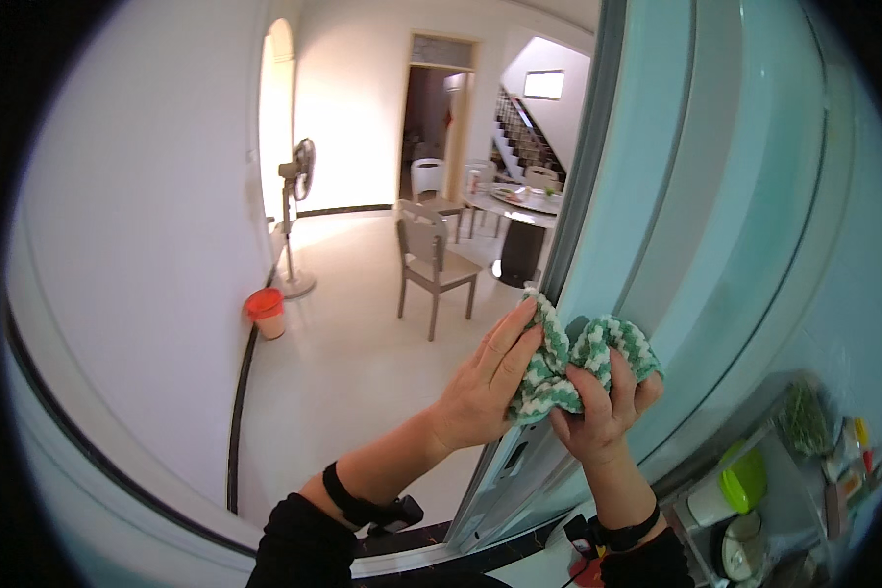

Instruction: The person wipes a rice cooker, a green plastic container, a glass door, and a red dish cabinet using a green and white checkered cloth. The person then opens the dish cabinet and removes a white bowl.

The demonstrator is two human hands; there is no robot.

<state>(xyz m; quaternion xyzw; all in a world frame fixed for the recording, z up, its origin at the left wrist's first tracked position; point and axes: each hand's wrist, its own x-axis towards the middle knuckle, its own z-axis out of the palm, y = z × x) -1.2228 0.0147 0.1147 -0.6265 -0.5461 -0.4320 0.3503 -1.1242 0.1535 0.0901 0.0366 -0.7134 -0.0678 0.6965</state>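
Observation:
A green-and-white striped cleaning cloth [547, 386] is bunched around the edge of a sliding door [500, 481] with a metal frame. My left hand [489, 378] presses one part of the cloth against the door's left side, its fingers extended upward. On the other face, my right hand [606, 408] grips the bunched right part of the cloth with bent fingers. The cloth spans both hands and hides the door edge behind it. Below my hands, a dark latch slot [515, 457] shows in the metal edge.
Through the doorway stand a chair [437, 264], a round table [514, 209], a pedestal fan [294, 213] and a bin with a red liner [266, 312]. At lower right, a metal shelf [794, 485] holds a green-lidded container [739, 481] and leafy greens [805, 419]. A floor threshold [411, 540] lies below.

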